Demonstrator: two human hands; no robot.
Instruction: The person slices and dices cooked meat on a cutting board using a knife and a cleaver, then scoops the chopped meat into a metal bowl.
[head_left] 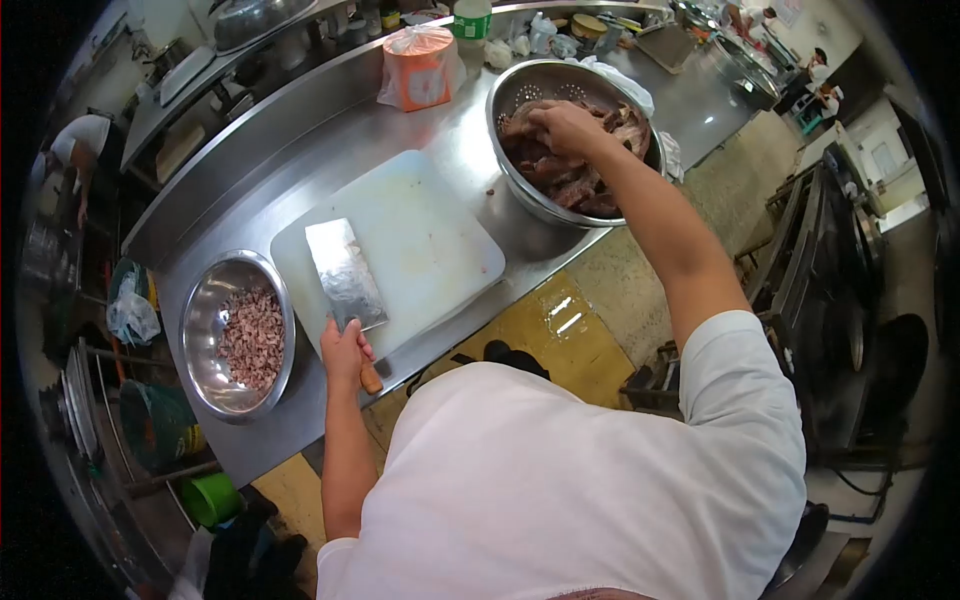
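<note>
My left hand (345,355) is closed around the wooden handle of a cleaver (343,272). The cleaver's broad blade lies flat over the left part of a white cutting board (430,225). Up at the right, my right hand (568,130) reaches into a metal colander (507,172), its fingers curled on a piece of dark cooked meat (535,125); the fingertips are partly hidden. More large pieces of meat (580,185) fill the colander. Left of the board stands a steel bowl (205,345) with small chopped meat bits (252,338) inside.
All this stands on a steel counter (340,140) with a raised back edge. An orange paper roll in plastic (417,68) and a green-labelled bottle (471,20) are behind the board. A stove (820,260) is at the right. Other people (815,75) are farther off.
</note>
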